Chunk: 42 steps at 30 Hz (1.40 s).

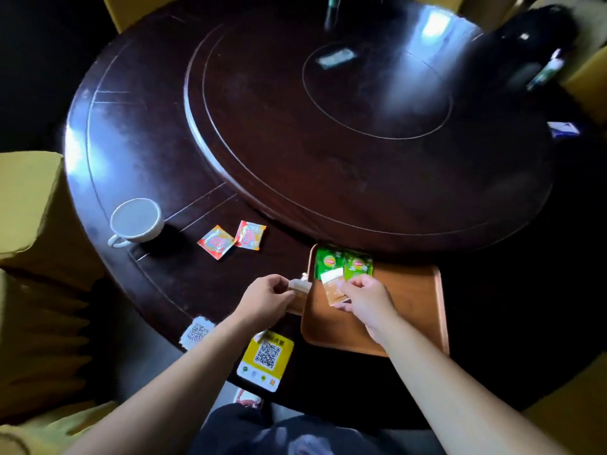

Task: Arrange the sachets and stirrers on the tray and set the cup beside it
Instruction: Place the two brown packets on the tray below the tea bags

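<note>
A brown wooden tray (410, 310) lies at the near right of the dark round table. Two green tea sachets (343, 264) lie side by side at its far left corner. My right hand (368, 298) pinches a tan sachet (333, 287) just above the tray, below the green ones. My left hand (266, 298) holds another tan sachet (299, 292) just outside the tray's left rim. Two orange-and-red sachets (231, 241) lie on the table to the left. A white cup (136, 221) stands further left, handle toward me. No stirrers are visible.
A raised turntable (328, 126) fills the table's middle. A yellow QR card (266, 359) and a white QR sticker (197, 333) sit at the near edge. Yellow-covered chairs (29, 224) surround the table. A dark bag (525, 50) and a bottle (331, 11) stand at the far side.
</note>
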{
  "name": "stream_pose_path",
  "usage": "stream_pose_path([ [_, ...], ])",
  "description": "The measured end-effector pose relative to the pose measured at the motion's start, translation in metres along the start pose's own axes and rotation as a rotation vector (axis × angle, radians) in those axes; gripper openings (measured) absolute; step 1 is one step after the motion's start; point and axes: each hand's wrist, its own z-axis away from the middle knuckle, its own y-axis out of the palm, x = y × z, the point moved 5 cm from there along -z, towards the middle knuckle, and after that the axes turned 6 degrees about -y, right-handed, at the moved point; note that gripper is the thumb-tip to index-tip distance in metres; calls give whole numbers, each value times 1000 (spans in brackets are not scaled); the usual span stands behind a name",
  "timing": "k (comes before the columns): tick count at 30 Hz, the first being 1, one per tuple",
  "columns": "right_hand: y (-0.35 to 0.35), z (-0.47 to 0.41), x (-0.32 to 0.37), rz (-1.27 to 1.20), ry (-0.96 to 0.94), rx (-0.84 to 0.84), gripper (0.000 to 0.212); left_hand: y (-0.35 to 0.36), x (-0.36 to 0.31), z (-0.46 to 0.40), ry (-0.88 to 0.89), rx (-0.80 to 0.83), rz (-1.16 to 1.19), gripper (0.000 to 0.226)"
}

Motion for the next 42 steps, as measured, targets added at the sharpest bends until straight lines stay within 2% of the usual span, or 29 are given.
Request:
stream_pose_path([
  [4, -34, 1, -42, -200, 157, -132, 15, 41, -22, 3, 41, 59, -115, 6],
  [7, -43, 3, -55, -194, 183, -139, 15, 60, -32, 4, 54, 49, -173, 7],
  [10, -45, 5, -57, -19, 147, -146, 14, 66, -37, 5, 57, -36, -251, 19],
  [14, -54, 10, -40, 340, -12, -183, 16, 63, -37, 8, 79, -151, -344, 29],
  [16, -56, 14, -32, 490, -100, -163, 11, 63, -37, 10, 178, -176, -429, 30],
  [19, -53, 17, -25, 661, -299, -91, 10, 72, -40, 17, 486, -119, -557, 30],
  [21, -46, 18, -24, 747, -433, 22, 17, 82, -40, 22, 692, -47, -658, 29],
  [23, -39, 17, -25, 839, -520, 125, 31, 89, -37, 23, 769, -3, -708, 33],
  [25, -33, 18, -24, 925, -563, 185, 40, 93, -35, 23, 792, 11, -720, 32],
  [28, -28, 16, -24, 1017, -593, 214, 41, 96, -34, 20, 793, -1, -716, 27],
  [35, -28, 10, -22, 1081, -642, 111, 31, 105, -36, 9, 705, -25, -598, 23],
  [42, -27, 6, -20, 1073, -656, 75, 27, 107, -34, 3, 702, -59, -571, 25],
])
